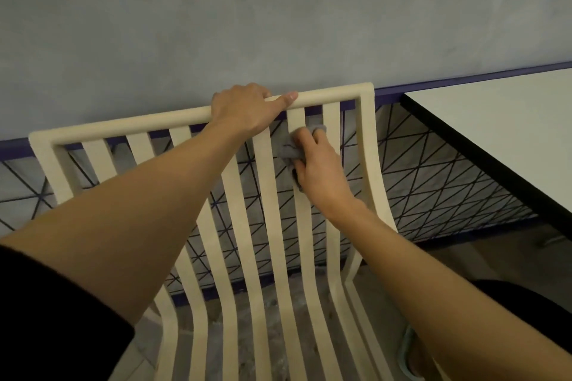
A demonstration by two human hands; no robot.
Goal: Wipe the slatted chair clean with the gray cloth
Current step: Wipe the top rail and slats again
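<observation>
Head view, looking down over the backrest.

- Slatted chair (123,126): cream, vertical slats curving down into the seat. Front of the seat and the legs are cut off by the bottom edge. Both forearms cross in front of several slats.
- Left hand (244,108): clamped over the top rail, right of its middle. Fingers wrap over the far side and are hidden there; the thumb lies straight along the rail's front.
- Right hand (318,164): fingers curled round the gray cloth (288,150), pressing it to the upper backrest just below the left hand, at the third slat from the right post.
- The cloth is bunched; most of it is under the palm and fingers, with a wad showing at the left and a fold at the fingertips. It may wrap behind the slat, but I cannot tell.
- Black sleeve (46,303) on the left upper arm, cut off at the left edge.
- Behind the chair: gray wall (278,9), and a dark wire lattice (433,170) below it.
- White table (495,120) at right, only a corner in view.
- Dark rounded shape (526,297) at lower right, too dim to identify.
</observation>
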